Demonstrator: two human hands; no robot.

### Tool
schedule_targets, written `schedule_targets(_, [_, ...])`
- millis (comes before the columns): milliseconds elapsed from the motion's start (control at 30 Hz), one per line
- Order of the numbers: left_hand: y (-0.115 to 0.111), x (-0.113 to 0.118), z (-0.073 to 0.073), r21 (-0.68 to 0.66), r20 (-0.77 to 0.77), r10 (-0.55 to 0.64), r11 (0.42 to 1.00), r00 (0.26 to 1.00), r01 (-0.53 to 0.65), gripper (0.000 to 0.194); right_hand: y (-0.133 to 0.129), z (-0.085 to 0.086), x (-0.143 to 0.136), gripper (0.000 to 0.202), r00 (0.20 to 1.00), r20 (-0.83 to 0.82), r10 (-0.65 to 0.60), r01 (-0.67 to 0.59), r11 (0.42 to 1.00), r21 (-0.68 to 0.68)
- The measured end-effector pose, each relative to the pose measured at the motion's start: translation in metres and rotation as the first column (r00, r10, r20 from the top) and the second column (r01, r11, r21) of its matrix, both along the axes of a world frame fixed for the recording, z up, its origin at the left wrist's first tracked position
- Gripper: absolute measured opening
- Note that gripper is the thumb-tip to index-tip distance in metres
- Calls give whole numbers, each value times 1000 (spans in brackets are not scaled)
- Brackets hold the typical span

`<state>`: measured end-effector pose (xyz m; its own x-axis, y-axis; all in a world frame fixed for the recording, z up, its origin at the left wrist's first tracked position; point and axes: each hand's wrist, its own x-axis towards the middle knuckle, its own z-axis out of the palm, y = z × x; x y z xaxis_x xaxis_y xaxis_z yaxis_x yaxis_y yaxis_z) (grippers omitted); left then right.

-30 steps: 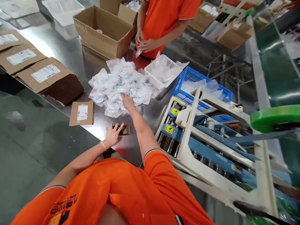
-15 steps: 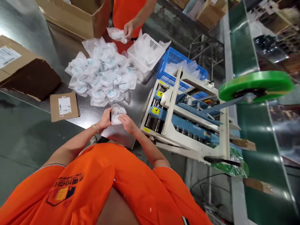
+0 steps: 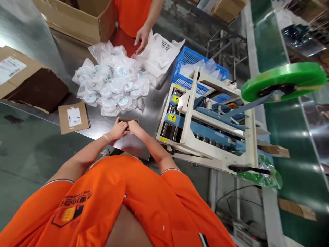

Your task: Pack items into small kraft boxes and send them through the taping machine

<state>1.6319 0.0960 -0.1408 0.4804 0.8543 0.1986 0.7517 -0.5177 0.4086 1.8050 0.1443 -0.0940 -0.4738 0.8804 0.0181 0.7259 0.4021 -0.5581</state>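
Observation:
Low in front of me, at the near edge of the metal table, is a small brown cardboard box (image 3: 130, 120), mostly covered by my hands. My left hand (image 3: 118, 130) closes on its left side. My right hand (image 3: 135, 127) grips its near right side, with the fingers of both hands almost meeting. What lies inside the box is hidden. Just beyond my hands spreads a heap of round white items in clear bubble bags (image 3: 113, 85). Left of my hands lie flat cardboard pieces with a white label (image 3: 83, 120).
A larger open carton (image 3: 33, 82) stands at left, another (image 3: 74, 22) at the back. Across the table a co-worker's hand (image 3: 143, 37) hovers beside a white basket (image 3: 154, 65). To the right are a blue crate (image 3: 181, 70) and a tape-sealing machine (image 3: 195, 133) with a green tape roll (image 3: 285, 80).
The bagged white item between my hands has gone from sight; my hands have drawn together on the box. The co-worker's hand no longer holds a bag and has moved toward the basket.

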Motion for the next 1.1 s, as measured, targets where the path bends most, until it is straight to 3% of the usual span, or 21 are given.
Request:
schedule_targets(67, [-2,2,5,5,-34,-13,1000,999,13,37,-3,6,26,10,996,38,-85,83,995,61])
schedule_targets(133, [-4,5,9,15,-55,-9,1000,998,10,37,-5,8,50,17,969,13,-247,245,966,86])
schedule_targets(200, [-6,7,10,9,-69,16,1000,997,-15,41,-7,3,59,19,937,-47,-345,344,938,-35])
schedule_targets(267, [-7,10,11,-9,-80,41,999,996,-42,46,-8,-9,53,16,943,-102,-317,291,932,-215])
schedule_targets(333, [-6,11,12,-30,-78,43,999,996,-45,49,-8,-21,40,13,966,-135,-222,174,938,-299])
schedule_targets(433, [-4,8,13,-70,-17,33,997,999,-34,47,-7,-28,36,17,991,-121,-51,26,980,-197])
schedule_targets(533, [-1,-6,7,-156,214,40,988,976,-6,35,-10,-26,58,16,983,-87,161,-165,986,-40])
schedule_targets(600, [-1,-22,0,-246,484,159,968,860,-41,28,-15,-26,73,16,962,-23,274,-274,961,-23])
schedule_targets(667, [-1,-39,-9,-353,659,322,930,680,-98,32,-19,-27,81,17,946,48,320,-318,947,-46])
schedule_targets(733, [1,-49,-19,-457,692,414,885,591,-86,45,-21,-28,82,21,945,87,317,-312,948,-63])
schedule_targets(867, [12,-33,-36,-593,654,449,804,609,43,54,-16,-26,75,23,950,104,294,-284,954,-101])
schedule_targets(933, [20,-21,-41,-616,645,463,785,608,55,55,-9,-23,69,27,974,127,186,-178,981,-78])
schedule_targets(1033, [29,-23,-38,-632,625,445,771,641,81,56,3,-21,64,61,985,172,-31,24,999,42])
schedule_targets(1100, [32,-36,-30,-628,606,417,774,677,85,57,6,-23,65,76,977,214,13,-28,998,64])
